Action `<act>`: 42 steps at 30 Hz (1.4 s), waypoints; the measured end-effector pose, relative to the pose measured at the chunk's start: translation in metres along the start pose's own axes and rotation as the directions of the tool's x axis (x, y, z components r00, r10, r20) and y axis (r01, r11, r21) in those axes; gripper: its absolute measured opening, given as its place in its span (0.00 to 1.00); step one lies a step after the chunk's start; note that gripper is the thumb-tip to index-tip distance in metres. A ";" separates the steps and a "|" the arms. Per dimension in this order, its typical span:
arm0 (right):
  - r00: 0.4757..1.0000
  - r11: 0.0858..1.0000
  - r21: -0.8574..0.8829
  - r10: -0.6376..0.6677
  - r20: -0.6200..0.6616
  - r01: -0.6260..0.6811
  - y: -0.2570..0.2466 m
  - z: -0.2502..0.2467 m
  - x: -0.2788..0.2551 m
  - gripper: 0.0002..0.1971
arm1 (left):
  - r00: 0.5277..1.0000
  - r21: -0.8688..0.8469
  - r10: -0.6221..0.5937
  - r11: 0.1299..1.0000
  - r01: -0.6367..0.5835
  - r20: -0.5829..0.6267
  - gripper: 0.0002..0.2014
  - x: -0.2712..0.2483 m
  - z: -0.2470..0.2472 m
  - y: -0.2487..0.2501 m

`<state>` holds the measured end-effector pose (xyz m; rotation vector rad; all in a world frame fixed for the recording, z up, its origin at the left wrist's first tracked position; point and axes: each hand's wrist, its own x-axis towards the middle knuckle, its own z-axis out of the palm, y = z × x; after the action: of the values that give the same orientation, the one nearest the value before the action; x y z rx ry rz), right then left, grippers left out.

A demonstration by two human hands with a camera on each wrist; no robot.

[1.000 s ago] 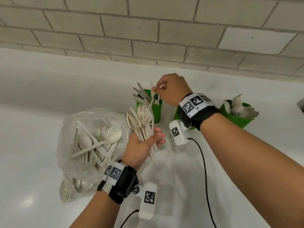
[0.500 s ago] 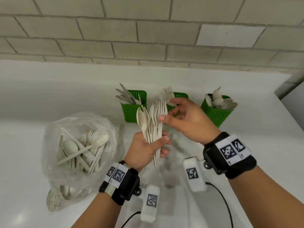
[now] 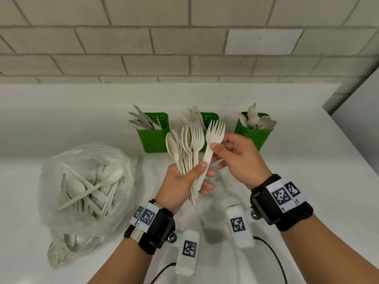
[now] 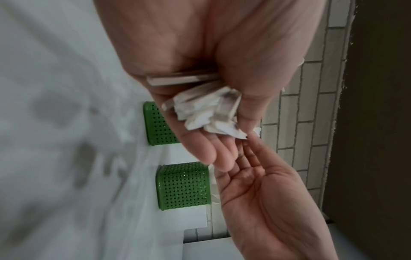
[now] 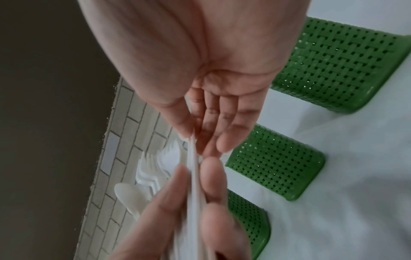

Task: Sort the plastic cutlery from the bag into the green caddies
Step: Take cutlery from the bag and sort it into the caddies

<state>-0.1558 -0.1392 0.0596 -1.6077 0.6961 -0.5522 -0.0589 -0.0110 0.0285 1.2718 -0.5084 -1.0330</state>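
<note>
My left hand (image 3: 202,175) grips a fanned bundle of beige plastic forks and spoons (image 3: 185,146) upright over the counter; its handle ends (image 4: 206,109) show in the left wrist view. My right hand (image 3: 215,149) pinches one fork (image 3: 214,134) by its neck, drawn a little to the right of the bundle, its handle (image 5: 194,167) still crossing my left fingers. Behind stand three green caddies: the left one (image 3: 152,140) holds knives, the middle one (image 3: 211,117) forks, the right one (image 3: 252,137) spoons. A clear plastic bag (image 3: 86,187) of mixed cutlery lies at the left.
The white counter (image 3: 307,171) runs back to a brick wall (image 3: 184,48). A grey panel (image 3: 356,111) closes the right end. Cables (image 3: 274,261) trail from the wrist cameras near the front edge.
My right hand left the knife caddy, came back to the bundle, and has pulled one fork out to the right. The left hand has held the bundle throughout.
</note>
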 end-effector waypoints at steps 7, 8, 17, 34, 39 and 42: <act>1.000 0.998 0.064 -0.025 0.008 0.025 -0.002 0.003 0.002 0.02 | 1.000 0.001 -0.003 1.000 0.003 -0.026 0.13 -0.003 -0.004 -0.001; 1.000 0.996 0.082 -0.028 -0.008 0.028 -0.003 0.003 0.004 0.02 | 0.999 -0.003 -0.003 1.000 0.003 -0.037 0.12 -0.003 -0.005 -0.001; 0.938 0.973 -0.117 -0.224 -0.263 0.199 -0.034 -0.030 0.056 0.07 | 0.990 -0.042 -0.013 0.999 0.007 -0.142 0.09 -0.004 -0.025 -0.003; 0.963 0.695 -0.687 -0.269 0.023 0.211 -0.012 0.005 0.093 0.26 | 0.991 -0.019 -0.011 1.000 0.008 -0.134 0.11 -0.005 -0.027 0.000; 0.974 0.636 -0.738 -0.116 0.196 0.224 -0.008 0.000 0.083 0.21 | 0.995 -0.015 -0.006 1.000 0.005 -0.100 0.12 -0.004 -0.024 0.000; 0.977 0.799 -0.563 -0.189 0.096 0.210 -0.017 0.000 0.066 0.13 | 0.997 0.012 0.005 1.000 -0.004 -0.073 0.16 -0.004 -0.023 0.000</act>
<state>-0.1067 -0.1848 0.0737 -2.2732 0.7086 -0.4880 -0.0423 0.0040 0.0236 1.3139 -0.4617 -0.9769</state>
